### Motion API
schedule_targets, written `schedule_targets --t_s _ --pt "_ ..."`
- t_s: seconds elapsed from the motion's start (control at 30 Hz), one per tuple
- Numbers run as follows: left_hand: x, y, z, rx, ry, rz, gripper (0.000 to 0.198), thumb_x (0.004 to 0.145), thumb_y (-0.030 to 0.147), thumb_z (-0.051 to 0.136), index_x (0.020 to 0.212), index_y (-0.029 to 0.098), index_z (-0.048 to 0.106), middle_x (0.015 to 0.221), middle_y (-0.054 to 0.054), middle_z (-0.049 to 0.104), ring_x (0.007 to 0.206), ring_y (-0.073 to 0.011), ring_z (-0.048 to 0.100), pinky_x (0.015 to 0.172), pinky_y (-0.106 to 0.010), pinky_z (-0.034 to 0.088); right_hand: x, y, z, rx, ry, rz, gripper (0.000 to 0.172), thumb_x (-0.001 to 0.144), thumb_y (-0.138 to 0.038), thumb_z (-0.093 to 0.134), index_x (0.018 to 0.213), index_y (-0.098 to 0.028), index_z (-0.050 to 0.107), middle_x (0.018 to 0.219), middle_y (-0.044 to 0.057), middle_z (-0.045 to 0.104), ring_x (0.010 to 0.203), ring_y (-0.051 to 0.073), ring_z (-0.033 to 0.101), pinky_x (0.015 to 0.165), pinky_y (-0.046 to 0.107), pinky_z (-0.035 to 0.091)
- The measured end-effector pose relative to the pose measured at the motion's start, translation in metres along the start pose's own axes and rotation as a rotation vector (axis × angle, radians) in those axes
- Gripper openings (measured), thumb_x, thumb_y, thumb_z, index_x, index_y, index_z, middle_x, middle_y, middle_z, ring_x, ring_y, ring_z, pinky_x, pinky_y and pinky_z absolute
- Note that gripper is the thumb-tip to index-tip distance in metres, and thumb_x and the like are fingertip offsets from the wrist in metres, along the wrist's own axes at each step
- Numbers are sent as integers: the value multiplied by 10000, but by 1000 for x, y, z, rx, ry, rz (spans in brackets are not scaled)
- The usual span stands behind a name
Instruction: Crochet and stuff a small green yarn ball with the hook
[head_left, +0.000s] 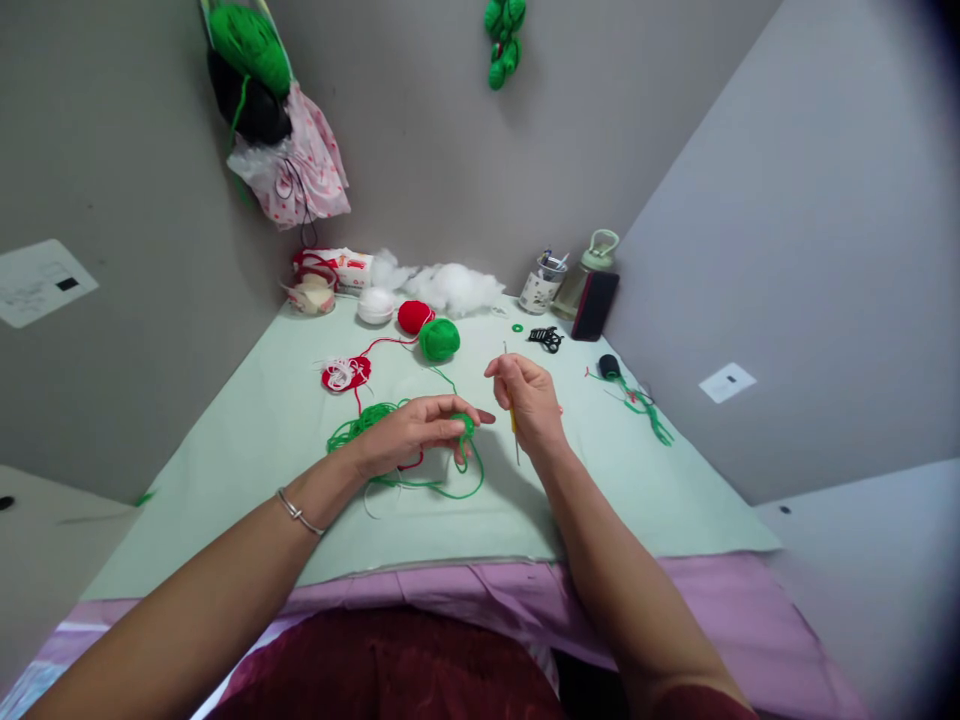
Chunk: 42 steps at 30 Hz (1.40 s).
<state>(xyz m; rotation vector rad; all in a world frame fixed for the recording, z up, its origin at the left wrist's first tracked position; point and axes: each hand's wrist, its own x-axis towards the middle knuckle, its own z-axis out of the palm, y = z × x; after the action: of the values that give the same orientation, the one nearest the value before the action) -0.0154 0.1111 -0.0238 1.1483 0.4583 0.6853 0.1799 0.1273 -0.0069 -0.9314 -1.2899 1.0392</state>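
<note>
The green yarn (468, 425) looks matt and woolly, the bracelet (298, 513) smooth, glossy metal.

Small green yarn piece (468, 425), partly hidden; yellow-handled hook (514, 418) apart, at right.

No legible txt or nos. anywhere — white sheet (36, 284) on L wall (142, 340) has faint print, too small to read; white card (727, 382) on R wall (765, 220), ditto; red-and-white pkt (349, 268) w/ red marks, pen cup (536, 292) w/ dark print — both unreadable
</note>
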Motion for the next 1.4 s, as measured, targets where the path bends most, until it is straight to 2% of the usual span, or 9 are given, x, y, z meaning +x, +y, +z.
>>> schedule_targets --t_s 0.1,0.17,0.3,0.47,0.9,1.0,1.07,1.23,1.4 --pt "2 -1 -1 -24 54 25 283 861 372 797 1010 150 707 1123 -106 723 784 -155 702 763 -295 545 2 -2 -3 18 119 -35 450 871 -626 706 792 -183 691 427 -89 447 411 56 316 441 201 250" --pt "3 -2 -2 -42 95 48 295 846 388 813 993 159 699 1035 -72 714 776 -155 703 766 -289 545 4 -4 -7 71 198 -44 440 847 -630 730 840 -193 676 484 -74 541 394 51 359 409 189 254" --pt "4 -2 -5 -72 162 92 302 835 397 826 992 175 694 1018 -48 694 771 -141 699 804 -291 550 7 -9 -12 165 287 -49 456 788 -619 792 828 -198 623 639 -34 681 395 51 483 379 177 319" --pt "5 -3 -7 -96 194 115 289 842 367 820 1004 164 694 1031 -46 673 810 -145 701 811 -281 548 4 -10 -11 174 301 -87 426 822 -590 778 834 -194 623 673 -29 698 425 58 539 413 176 406" --pt "5 -7 -9 -129 161 107 280 853 350 817 1016 158 695 1019 -50 690 802 -156 712 798 -290 543 -1 -13 -2 167 276 -98 376 834 -556 778 848 -206 642 689 -17 719 459 82 580 459 202 459" --pt "5 -7 -9 -145 157 108 303 845 363 825 1026 160 692 1026 -58 709 788 -163 716 824 -315 540 -3 -12 1 150 224 -83 297 819 -483 803 876 -210 702 731 -7 724 510 91 588 508 226 478" --pt "5 -6 -7 -163 166 121 302 851 363 821 1038 165 690 1051 -70 724 817 -164 713 871 -330 531 -7 -13 4 116 118 -82 221 805 -405 823 908 -218 764 785 3 723 577 98 590 562 243 494" --pt "3 4 3 -223 212 174 257 839 282 824 1045 183 706 1101 -75 742 1051 -171 659 968 -292 473 -20 -23 7 -107 -133 -207 150 922 -346 716 1010 -283 820 944 32 698 766 155 615 685 307 541" --pt "0 16 20 -297 234 162 254 767 259 866 956 178 717 924 -21 704 901 -138 633 953 -297 493 -34 -39 5 -266 -185 -370 143 959 -330 685 1026 -301 808 989 54 693 939 218 654 831 377 554"
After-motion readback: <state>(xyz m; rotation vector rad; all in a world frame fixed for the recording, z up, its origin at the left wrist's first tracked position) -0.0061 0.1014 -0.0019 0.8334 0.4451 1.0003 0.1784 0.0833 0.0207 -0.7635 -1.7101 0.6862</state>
